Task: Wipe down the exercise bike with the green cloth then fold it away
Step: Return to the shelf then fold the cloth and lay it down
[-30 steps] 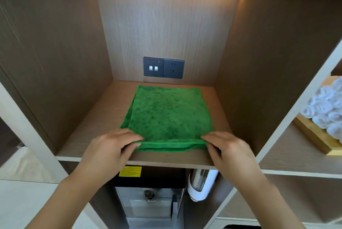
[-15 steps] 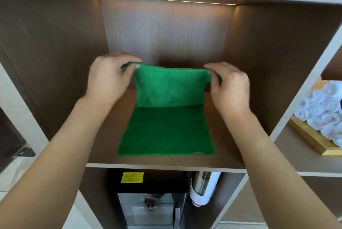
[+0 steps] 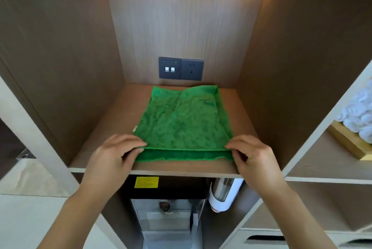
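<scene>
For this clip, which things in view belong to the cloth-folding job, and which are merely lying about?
Belonging to the job:
- green fuzzy cloth, folded over on the wooden shelf
- left hand and right hand, each pinching a near corner of its upper layer

Lying about:
- dark wall socket plate
- rolled white towels in a wooden tray
- yellow label
- white cup dispenser

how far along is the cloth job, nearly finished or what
Near the end, it seems. The green cloth already lies folded over on the shelf. In hand: left hand and right hand pinch its upper layer's front corners. Left: squaring the edges, perhaps another fold. The bike is out of view.
</scene>
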The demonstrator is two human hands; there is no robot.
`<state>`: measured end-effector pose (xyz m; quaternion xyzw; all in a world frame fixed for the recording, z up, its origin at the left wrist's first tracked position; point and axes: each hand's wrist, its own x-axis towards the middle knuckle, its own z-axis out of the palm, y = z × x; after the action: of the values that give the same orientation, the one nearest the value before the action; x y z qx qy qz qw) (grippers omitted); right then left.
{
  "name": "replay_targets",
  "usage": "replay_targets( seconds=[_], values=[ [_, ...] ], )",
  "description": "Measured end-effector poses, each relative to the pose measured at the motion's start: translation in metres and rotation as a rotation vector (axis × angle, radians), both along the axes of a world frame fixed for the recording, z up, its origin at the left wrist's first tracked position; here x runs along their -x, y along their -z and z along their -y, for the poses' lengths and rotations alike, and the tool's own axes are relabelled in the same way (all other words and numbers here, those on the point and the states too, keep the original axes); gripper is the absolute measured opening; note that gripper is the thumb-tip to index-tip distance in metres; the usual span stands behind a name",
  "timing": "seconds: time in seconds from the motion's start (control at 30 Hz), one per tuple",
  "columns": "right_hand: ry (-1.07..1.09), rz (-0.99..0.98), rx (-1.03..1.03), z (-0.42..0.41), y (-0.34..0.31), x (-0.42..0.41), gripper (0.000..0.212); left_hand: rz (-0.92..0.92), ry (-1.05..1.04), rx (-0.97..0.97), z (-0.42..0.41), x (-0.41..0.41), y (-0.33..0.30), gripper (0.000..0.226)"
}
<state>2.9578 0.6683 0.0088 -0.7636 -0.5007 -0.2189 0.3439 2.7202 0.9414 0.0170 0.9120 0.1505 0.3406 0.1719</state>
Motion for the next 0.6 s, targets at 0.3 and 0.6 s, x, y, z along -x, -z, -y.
replay_targets(
  seconds=[0.3, 0.6],
  values=[
    [-0.004, 0.01, -0.025, 0.014, 0.001, 0.005, 0.029, -0.016, 0.081, 0.037, 0.009, 0.006, 0.0, 0.022],
    [-0.017, -0.184, 0.125, -0.021, -0.031, 0.003, 0.037, -0.057, 0.077, 0.073, 0.0, -0.028, -0.04, 0.022]
  ],
)
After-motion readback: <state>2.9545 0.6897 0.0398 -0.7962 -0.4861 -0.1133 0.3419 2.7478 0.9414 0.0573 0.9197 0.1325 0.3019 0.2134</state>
